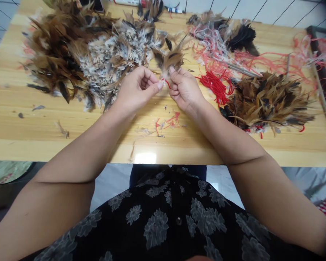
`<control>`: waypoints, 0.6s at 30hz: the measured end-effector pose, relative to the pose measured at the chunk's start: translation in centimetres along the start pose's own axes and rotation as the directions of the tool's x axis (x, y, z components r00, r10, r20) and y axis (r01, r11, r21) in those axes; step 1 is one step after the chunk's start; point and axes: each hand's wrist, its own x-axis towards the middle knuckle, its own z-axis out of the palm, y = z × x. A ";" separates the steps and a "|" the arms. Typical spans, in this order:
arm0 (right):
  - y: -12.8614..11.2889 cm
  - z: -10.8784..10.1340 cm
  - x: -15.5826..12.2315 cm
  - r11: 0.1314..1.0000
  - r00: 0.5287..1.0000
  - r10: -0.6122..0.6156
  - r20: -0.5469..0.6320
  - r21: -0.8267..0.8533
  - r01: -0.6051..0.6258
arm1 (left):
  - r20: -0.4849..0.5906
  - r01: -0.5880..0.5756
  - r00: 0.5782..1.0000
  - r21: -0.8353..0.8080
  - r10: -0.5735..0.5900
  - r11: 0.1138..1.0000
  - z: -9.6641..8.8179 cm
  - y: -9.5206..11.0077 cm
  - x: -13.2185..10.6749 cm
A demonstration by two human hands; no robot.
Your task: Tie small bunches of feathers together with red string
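Brown feathers [176,58] fan forward, pinched in the right hand [187,87]; the left hand [138,87], thumb to finger, grips their near end (red thread [167,84] lies between).

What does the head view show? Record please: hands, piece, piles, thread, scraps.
right_hand: pinches a feather bunch
left_hand: thumb and finger at the bunch's base; grip unclear
piece_detail: red thread at the base, feathers pointing away from the person
left_pile: brown, black and pale feathers
right_pile: brown and black feathers
red_strands: beside right pile
red_scraps: on wooden table, nearer the person than the hands
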 end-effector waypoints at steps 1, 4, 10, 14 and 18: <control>0.0 0.2 -0.3 1.000 1.000 0.007 -0.009 0.002 -0.007 | -0.003 -0.007 1.000 0.019 0.007 1.000 0.2 0.2 -0.1; 0.2 0.6 -0.8 1.000 1.000 0.007 -0.003 0.008 -0.007 | 0.010 0.014 1.000 0.056 -0.015 0.998 0.6 0.5 -0.5; 0.8 0.1 -0.2 0.995 0.995 0.008 0.104 -0.096 0.002 | -0.016 -0.001 1.000 0.113 0.003 0.994 0.2 0.1 -0.3; 0.5 -0.5 0.2 0.993 0.986 0.006 0.169 -0.121 0.015 | -0.027 -0.019 0.999 0.170 0.024 0.985 -0.4 -0.1 0.1; 0.0 -0.6 0.3 0.996 0.991 0.024 0.132 -0.090 -0.012 | 0.033 0.006 0.999 0.111 -0.010 0.994 -0.6 -0.1 0.2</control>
